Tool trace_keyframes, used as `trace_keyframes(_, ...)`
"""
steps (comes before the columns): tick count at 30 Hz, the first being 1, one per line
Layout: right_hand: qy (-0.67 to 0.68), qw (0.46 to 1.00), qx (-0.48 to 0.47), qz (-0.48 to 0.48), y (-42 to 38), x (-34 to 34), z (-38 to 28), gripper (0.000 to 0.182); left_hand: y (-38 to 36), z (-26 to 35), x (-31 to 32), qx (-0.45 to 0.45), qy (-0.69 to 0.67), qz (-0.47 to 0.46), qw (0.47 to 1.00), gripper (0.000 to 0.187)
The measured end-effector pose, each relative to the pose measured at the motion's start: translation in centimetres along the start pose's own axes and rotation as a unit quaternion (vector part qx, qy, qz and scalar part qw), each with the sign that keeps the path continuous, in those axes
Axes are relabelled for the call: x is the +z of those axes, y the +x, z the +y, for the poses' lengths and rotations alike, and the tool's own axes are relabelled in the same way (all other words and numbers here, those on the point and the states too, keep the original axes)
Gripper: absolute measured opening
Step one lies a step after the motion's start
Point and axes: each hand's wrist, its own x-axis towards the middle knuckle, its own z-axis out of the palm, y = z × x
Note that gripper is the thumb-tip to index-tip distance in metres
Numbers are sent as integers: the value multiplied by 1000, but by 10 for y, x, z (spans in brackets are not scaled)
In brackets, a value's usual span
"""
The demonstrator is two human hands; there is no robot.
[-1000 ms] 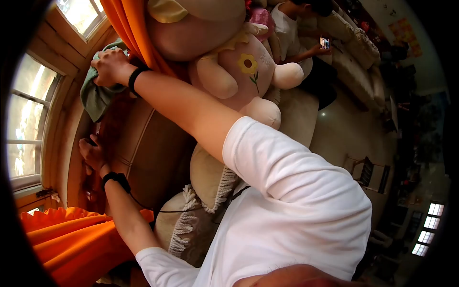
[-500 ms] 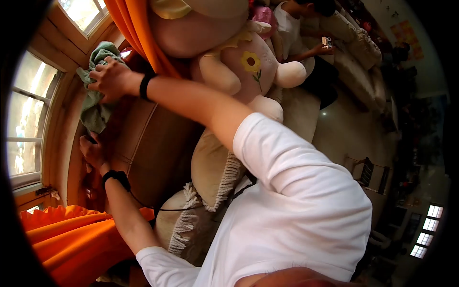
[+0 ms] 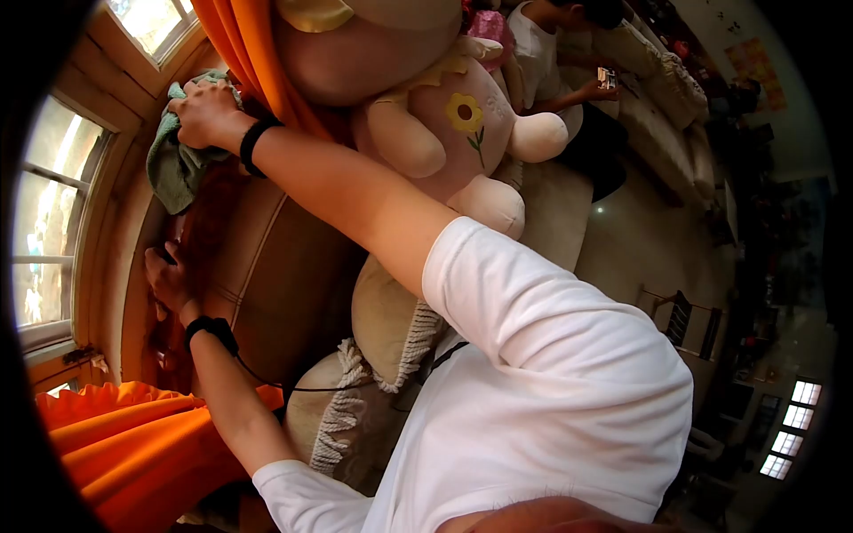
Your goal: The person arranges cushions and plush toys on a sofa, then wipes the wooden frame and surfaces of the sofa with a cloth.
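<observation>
My right hand (image 3: 206, 114) is closed on a crumpled grey-green cloth (image 3: 178, 173), which hangs over the dark red wooden rail (image 3: 203, 209) beside the window. Lower down, my left hand (image 3: 169, 275) has its fingers curled on the same rail, close to the window frame; its fingertips are partly hidden. Each wrist wears a black band, and a thin black cable runs from the left one. Between my arms is the brown padded back (image 3: 275, 266) of a seat.
A large plush toy (image 3: 435, 133) with a flower lies beyond my right arm. Orange curtains (image 3: 133, 435) hang at lower left and top. Fringed cushions (image 3: 386, 311) lie near my body. A seated person (image 3: 538, 53) holds a phone (image 3: 607, 80). A dark chair (image 3: 680, 320) stands at right.
My right hand has moved slightly up and right along the rail, drawing the cloth up with it. My left hand has barely moved.
</observation>
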Motion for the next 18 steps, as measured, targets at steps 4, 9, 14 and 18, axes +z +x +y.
trace_keyframes(4,34,999,15,-37,1,2,0,40,-1,3,0,3,-6,13,1000,37)
trace_keyframes(9,-16,999,17,-24,2,9,-16,36,0,2,0,2,0,1,1000,37)
trace_keyframes(14,-95,994,-31,52,-9,22,-30,28,-1,1,-1,12,-24,16,1000,36)
trace_keyframes(18,-100,993,-50,34,-12,28,-36,32,-1,1,1,10,-28,22,999,36)
